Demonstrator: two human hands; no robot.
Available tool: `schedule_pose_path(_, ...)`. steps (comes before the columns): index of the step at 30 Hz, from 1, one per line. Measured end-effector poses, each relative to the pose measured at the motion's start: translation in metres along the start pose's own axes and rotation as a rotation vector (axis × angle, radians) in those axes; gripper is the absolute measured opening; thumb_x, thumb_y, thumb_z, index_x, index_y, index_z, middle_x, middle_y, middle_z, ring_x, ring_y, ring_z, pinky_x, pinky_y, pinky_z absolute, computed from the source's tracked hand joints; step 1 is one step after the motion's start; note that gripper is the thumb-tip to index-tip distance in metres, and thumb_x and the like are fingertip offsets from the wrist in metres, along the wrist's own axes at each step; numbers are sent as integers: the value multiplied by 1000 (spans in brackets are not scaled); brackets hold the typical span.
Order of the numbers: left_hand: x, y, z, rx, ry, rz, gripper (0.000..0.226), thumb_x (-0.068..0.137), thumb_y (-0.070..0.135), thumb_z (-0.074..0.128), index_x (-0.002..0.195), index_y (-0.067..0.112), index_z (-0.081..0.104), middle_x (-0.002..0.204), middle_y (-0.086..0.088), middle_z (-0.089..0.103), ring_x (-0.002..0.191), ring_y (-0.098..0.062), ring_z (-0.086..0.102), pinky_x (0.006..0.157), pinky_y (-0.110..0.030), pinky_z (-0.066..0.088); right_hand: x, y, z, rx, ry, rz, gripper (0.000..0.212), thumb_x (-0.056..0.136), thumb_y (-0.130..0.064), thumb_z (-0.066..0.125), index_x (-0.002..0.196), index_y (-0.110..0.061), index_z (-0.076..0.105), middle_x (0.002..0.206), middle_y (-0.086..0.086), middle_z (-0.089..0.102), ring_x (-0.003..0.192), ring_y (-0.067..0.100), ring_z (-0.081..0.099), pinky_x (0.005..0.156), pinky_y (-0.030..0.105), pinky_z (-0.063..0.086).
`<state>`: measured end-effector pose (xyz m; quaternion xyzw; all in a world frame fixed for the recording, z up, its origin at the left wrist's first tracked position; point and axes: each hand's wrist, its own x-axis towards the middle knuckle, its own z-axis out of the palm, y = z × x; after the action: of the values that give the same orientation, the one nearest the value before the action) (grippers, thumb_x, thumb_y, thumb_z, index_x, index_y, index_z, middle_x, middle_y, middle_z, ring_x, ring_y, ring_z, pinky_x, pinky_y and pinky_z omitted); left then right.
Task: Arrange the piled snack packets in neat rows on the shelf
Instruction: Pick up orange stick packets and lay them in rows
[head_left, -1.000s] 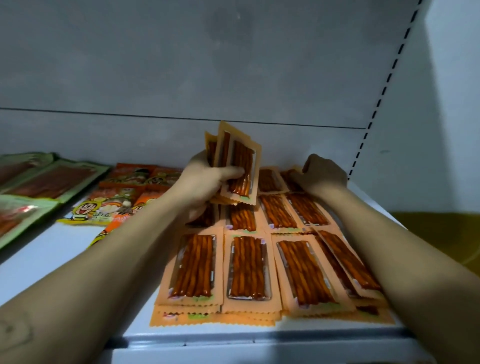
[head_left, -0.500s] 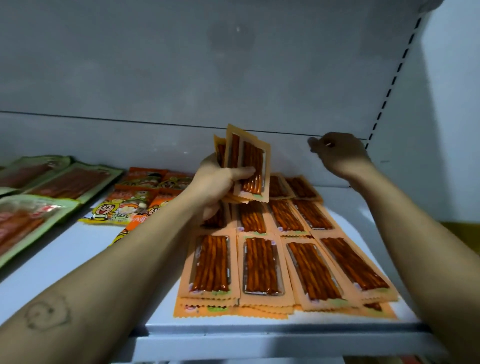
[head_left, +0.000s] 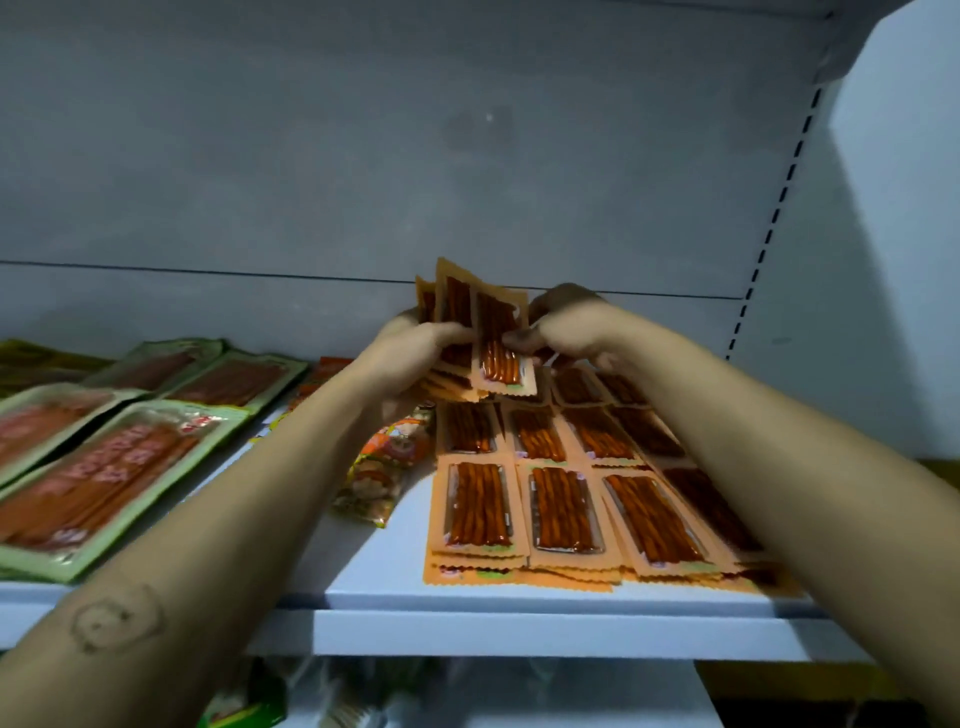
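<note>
**Grey shelf bay, orange rows filling up, one more packet coming off the bunch**

Grey back panel (head_left: 363, 182) behind, white shelf (head_left: 467, 597) below. On its right half the orange packets (head_left: 561, 509) lie flat in overlapping rows, front to back, long edges side by side, with small stacks under the nearest ones.

Up over the back rows, the left hand (head_left: 410, 348) grips a bunch (head_left: 457, 306) of the same packets, fanned and upright. Its fingers (head_left: 452, 330) wrap the lower part, thumb across the face. Held that way, I'd say, so each packet's edge is offered to the other hand.

And there's the right hand (head_left: 566, 327), close against the fan. Its thumb is on the front packet (head_left: 498, 353) and its other fingers are tucked behind. It reads as a pinch at the right edge, though the fingertips are hidden. Looks like one packet being peeled off to go down in the rows.

The far-right column sits partly under the right forearm, so I can't say where the gap is.

Off to the left, green packets (head_left: 104, 467) and a few cartoon-printed packets (head_left: 389, 457) lie in their own areas. Slippery film, thin packets: the risk is two coming away together.
</note>
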<state>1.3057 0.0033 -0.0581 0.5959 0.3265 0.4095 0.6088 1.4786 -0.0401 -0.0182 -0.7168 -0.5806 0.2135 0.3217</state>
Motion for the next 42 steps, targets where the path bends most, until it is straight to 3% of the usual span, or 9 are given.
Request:
schedule_pose_path(4,-8,-3,-25,-40,107,1,20,95,6,57,112,-1,64,78,-14,70,58,-26,68,52,-31,54,3,6,17,163,-108,161,19,92,-15,67,76,-9,58,63,3,54,50,12,48,42,20,42)
schedule_pose_path(8,-6,-14,-37,-126,270,5,21,95,7,58,115,3,62,93,-18,74,72,-30,73,63,-38,60,2,6,35,89,-172,209,24,93,-16,66,73,-12,55,64,2,53,53,11,48,47,21,41)
schedule_pose_path(16,7,-16,-36,-247,280,8,24,93,2,62,117,4,62,101,-19,73,82,-35,73,65,-40,60,33,-2,27,176,159,190,20,94,-22,66,106,-6,64,77,8,61,58,17,52,49,26,38)
schedule_pose_path(22,29,-5,-33,-209,250,26,13,90,-3,63,99,6,66,88,-16,72,63,-26,70,52,-36,59,54,5,41,103,73,299,32,95,-24,65,120,-5,58,108,12,63,97,28,63,80,34,52)
schedule_pose_path(26,46,-9,-32,-204,219,8,21,89,-1,64,110,-1,66,101,-22,72,83,-37,71,70,-45,60,68,10,50,188,59,316,24,96,-16,63,116,-3,60,87,9,62,74,22,61,54,27,44)
schedule_pose_path(30,54,-22,-32,-174,178,-14,17,90,1,65,107,1,67,94,-22,74,72,-35,72,56,-39,60,85,21,58,-43,92,284,25,91,-23,70,107,-5,62,107,12,66,98,28,63,77,34,52)
schedule_pose_path(37,53,-24,-34,-141,57,-5,20,91,6,66,111,0,65,93,-21,75,81,-40,73,67,-48,62,90,29,64,-373,126,239,34,86,-43,71,77,-14,56,84,6,61,84,22,61,74,32,46)
schedule_pose_path(40,53,-23,-33,-187,63,-14,25,90,9,69,114,2,65,93,-18,76,80,-37,74,68,-45,62,87,21,42,-54,186,147,40,96,-46,57,95,-7,63,102,13,68,86,24,64,73,33,50)
schedule_pose_path(42,54,-23,-31,-204,56,-14,26,89,11,71,114,5,65,94,-17,76,80,-37,74,70,-48,62,77,9,24,313,36,116,51,97,-54,50,109,-6,64,105,13,70,89,24,68,72,33,54)
